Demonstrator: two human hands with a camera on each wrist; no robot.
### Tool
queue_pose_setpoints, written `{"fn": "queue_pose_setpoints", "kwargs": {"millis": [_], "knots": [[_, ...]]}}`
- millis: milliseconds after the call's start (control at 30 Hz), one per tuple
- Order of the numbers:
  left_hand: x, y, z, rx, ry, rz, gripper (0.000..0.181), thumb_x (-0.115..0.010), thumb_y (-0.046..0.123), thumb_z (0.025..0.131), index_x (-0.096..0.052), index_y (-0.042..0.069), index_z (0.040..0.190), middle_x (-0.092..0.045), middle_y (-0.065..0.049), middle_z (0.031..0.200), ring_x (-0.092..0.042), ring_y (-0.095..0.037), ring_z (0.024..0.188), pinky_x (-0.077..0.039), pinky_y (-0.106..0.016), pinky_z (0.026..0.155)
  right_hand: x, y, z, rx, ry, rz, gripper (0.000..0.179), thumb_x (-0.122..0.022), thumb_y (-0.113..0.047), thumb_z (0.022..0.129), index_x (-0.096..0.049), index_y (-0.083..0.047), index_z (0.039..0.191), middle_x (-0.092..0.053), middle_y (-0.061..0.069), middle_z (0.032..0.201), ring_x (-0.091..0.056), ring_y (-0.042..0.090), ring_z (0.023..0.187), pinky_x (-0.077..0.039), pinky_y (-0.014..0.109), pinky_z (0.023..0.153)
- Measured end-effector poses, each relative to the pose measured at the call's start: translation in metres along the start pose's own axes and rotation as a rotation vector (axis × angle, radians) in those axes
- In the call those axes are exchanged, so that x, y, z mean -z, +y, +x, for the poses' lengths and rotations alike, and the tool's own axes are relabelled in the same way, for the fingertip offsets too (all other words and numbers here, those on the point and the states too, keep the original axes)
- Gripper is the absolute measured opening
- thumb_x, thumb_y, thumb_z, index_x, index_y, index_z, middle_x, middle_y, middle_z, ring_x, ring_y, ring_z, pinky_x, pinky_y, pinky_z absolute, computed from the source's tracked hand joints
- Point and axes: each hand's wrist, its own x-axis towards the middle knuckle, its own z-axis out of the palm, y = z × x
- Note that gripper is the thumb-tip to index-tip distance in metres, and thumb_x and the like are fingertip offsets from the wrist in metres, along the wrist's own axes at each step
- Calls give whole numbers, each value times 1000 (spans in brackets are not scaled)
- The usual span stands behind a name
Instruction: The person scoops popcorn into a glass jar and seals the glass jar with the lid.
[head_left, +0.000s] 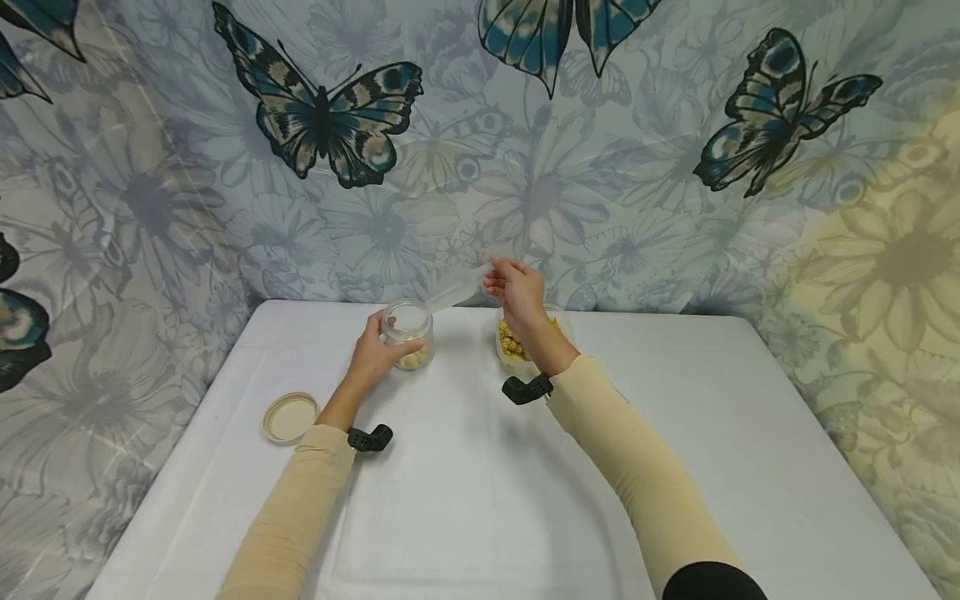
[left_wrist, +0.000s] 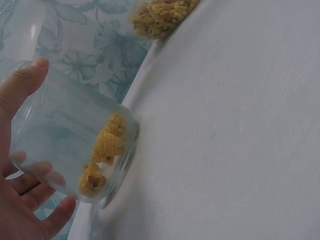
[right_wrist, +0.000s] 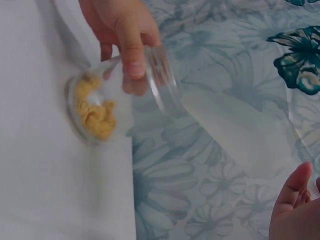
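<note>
The table (head_left: 450, 500) is white and backed by a floral wall (head_left: 540, 183) with butterflies. The jar (left_wrist: 65, 130) stands upright on the table, mouth up, long axis vertical, with popcorn (left_wrist: 107, 146) at its bottom. The left hand (head_left: 375, 354) wraps it. The scoop (head_left: 454, 287) slopes down from the right hand (head_left: 520, 292), which pinches its upper end; its lower tip points to the jar's rim. Contact there cannot be confirmed.
</note>
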Motion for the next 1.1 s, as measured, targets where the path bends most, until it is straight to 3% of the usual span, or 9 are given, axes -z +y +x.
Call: {"fn": "queue_pose_setpoints", "kwargs": {"millis": [200, 367, 500, 1100], "knots": [[0, 2, 0, 2, -5, -5, 100, -80, 47, 76, -24, 15, 152, -34, -12, 157, -28, -33, 146, -29, -54, 117, 1, -1, 0, -7, 0, -9, 19, -60, -15, 97, -62, 2, 105, -62, 1, 67, -59, 9, 54, -52, 17, 54], [1, 3, 0, 0, -7, -10, 100, -80, 47, 76, -23, 15, 152, -34, -12, 156, -29, -33, 146, -29, -53, 117, 1, -2, -2, 0, -8, -13, 33, -59, -14, 98, -57, 12, 118, -61, 1, 67, -58, 9, 54, -52, 17, 54], [1, 4, -1, 6, -9, -7, 100, -80, 47, 77, -23, 15, 152, -33, -12, 157, -29, -33, 146, -29, -53, 117, 2, -3, -4, -14, -3, -15, 38, -58, -14, 98, -55, 13, 124, -61, 0, 68, -58, 8, 55, -52, 16, 54], [2, 1, 1, 0, -17, 5, 102, -80, 47, 76, -24, 10, 152, -33, -15, 156, -29, -35, 146, -28, -54, 117, 6, 0, -5, -32, 4, -22, 38, -56, -14, 99, -54, 11, 128, -61, 1, 71, -58, 8, 57, -52, 15, 55]]}}
